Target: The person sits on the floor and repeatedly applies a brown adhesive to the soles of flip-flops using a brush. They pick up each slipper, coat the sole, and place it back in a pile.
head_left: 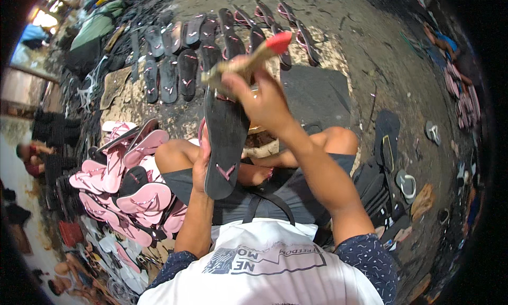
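My left hand (200,164) grips a flip-flop (226,141) by its left edge and holds it upright above my lap. The black underside faces me, with pink strap ends showing near its lower end and a bit of pink strap at its left side. In my right hand (259,96) is a paintbrush (254,61) with a pale wooden handle and a red handle end. The brush lies across the top of the flip-flop, its head blurred by motion. Whether the bristles touch the sole, I cannot tell.
Rows of black soles (169,82) with pink strap ends lie on a board ahead. A dark flat sheet (316,93) is to their right. Pink flip-flops (145,199) are heaped at my left. Loose sandals (406,182) and scraps litter the ground at right. Other people sit at the far left.
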A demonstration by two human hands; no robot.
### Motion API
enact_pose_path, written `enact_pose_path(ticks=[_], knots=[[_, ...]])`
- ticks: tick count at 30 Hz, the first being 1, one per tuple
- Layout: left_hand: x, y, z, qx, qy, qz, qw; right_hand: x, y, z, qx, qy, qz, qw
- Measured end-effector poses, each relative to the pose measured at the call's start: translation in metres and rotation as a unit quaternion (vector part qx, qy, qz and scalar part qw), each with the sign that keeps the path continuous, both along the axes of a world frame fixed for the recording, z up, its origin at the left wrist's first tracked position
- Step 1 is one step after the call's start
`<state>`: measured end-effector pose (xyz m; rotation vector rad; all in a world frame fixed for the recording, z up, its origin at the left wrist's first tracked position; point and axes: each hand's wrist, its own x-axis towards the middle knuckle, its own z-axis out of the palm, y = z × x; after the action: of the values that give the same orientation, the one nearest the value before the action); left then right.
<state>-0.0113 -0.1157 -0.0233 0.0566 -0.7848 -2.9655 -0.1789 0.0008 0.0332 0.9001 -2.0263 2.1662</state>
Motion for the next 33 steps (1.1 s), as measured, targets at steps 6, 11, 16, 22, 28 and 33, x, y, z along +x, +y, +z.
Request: enact_pose_path(ticks=[6,11,16,22,28,33], knots=[[0.003,0.002,0.003,-0.014,-0.043,0.086,0.995,0.009,0.006,-0.007,-0.049,-0.052,0.014,0.997],[0.004,0.0,0.0,0.045,-0.055,0.081,0.994,-0.043,0.011,0.007,-0.038,0.084,0.004,0.996],[-0.02,-0.003,0.02,0.073,0.005,0.11,0.991,0.0,-0.006,-0.006,0.022,0.225,0.016,0.974],[-0.061,-0.053,-0.007,-0.004,0.017,0.107,0.994,0.111,0.023,-0.032,0.026,0.0,0.141,0.99],[-0.069,-0.012,-0.001,0.034,0.008,0.13,0.991,0.013,0.005,0.01,0.04,0.219,0.016,0.975],[-0.081,-0.023,0.013,0.096,-0.014,0.067,0.993,0.047,-0.012,-0.026,0.045,0.22,0.058,0.973]])
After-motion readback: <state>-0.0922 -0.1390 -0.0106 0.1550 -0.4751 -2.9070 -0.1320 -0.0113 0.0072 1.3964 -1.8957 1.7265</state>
